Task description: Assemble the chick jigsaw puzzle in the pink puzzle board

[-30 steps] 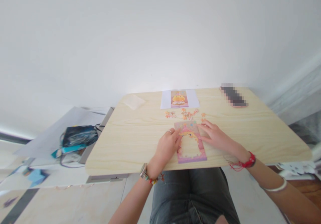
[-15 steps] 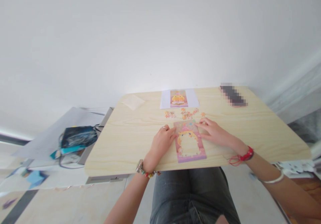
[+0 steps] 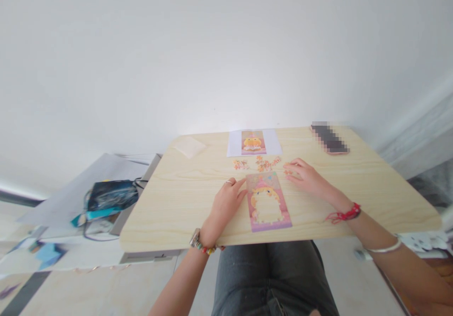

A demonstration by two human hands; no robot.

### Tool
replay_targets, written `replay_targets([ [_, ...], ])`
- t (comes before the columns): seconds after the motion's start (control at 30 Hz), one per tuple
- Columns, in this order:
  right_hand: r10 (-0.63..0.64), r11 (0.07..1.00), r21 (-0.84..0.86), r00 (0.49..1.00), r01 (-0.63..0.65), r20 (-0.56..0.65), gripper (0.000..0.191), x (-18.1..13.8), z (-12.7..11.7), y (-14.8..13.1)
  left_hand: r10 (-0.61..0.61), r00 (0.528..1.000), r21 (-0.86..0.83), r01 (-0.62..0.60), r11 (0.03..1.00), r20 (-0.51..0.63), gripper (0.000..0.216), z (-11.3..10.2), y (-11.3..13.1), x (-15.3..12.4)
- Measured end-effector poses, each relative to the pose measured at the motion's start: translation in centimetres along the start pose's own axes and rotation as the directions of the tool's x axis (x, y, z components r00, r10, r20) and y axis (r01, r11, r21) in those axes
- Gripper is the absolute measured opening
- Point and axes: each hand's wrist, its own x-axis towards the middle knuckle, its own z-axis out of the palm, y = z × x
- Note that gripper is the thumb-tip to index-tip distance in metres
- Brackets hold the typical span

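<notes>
A pink puzzle board [image 3: 268, 202] with a yellow cartoon figure lies near the front edge of the light wooden table [image 3: 184, 198]. My left hand [image 3: 226, 201] rests flat beside the board's left edge, fingers stretched toward it. My right hand [image 3: 305, 176] has its fingers over a loose orange puzzle piece [image 3: 288, 172] just right of the board's top corner; whether it grips the piece is unclear. Several loose puzzle pieces [image 3: 260, 163] lie scattered beyond the board. A reference picture [image 3: 253, 142] on white paper lies further back.
A phone [image 3: 329, 138] lies at the table's far right. A small pale packet [image 3: 189, 146] sits at the far left corner. Left of the table, a lower surface holds a dark blue bag [image 3: 111, 195] and papers. A white wall rises behind.
My right hand has left the board and moved right and back to the loose piece. My left hand has slid off the board's top left corner to its left edge.
</notes>
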Motion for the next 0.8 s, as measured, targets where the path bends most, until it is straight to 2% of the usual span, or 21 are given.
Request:
replay_targets([
  [0.1, 0.065, 0.996, -0.053, 0.997, -0.067, -0.037, 0.028, 0.4, -0.5, 2.0, -0.003, 0.999, 0.009, 0.003, 1.000, -0.041, 0.033, -0.1, -0.6, -0.3],
  [0.17, 0.067, 0.995, -0.077, 0.997, -0.069, -0.029, 0.027, 0.5, -0.7, 2.8, -0.008, 0.998, 0.019, 0.009, 1.000, -0.058, 0.032, -0.2, -1.0, -0.4],
  [0.27, 0.054, 0.996, -0.069, 0.999, -0.053, 0.000, 0.022, 1.2, -1.0, 2.6, -0.030, 0.998, 0.022, 0.032, 0.999, -0.059, 0.030, -0.5, -1.8, -0.1],
  [0.43, -0.018, 1.000, -0.020, 0.998, 0.019, 0.065, 0.018, 5.2, -0.3, -1.1, -0.072, 0.992, 0.019, 0.074, 0.997, -0.103, 0.030, -1.2, -3.4, 1.2],
  [0.6, -0.072, 0.994, -0.069, 0.983, 0.084, 0.167, 0.020, 10.8, 2.5, -5.6, -0.074, 0.993, 0.061, 0.080, 0.995, -0.094, 0.028, -1.5, -4.6, 3.2],
  [0.8, -0.009, 0.986, -0.163, 0.980, 0.042, 0.199, 0.020, 14.2, 5.8, -8.2, -0.094, 0.988, 0.102, 0.107, 0.989, -0.120, 0.028, -2.2, -5.4, 5.9],
])
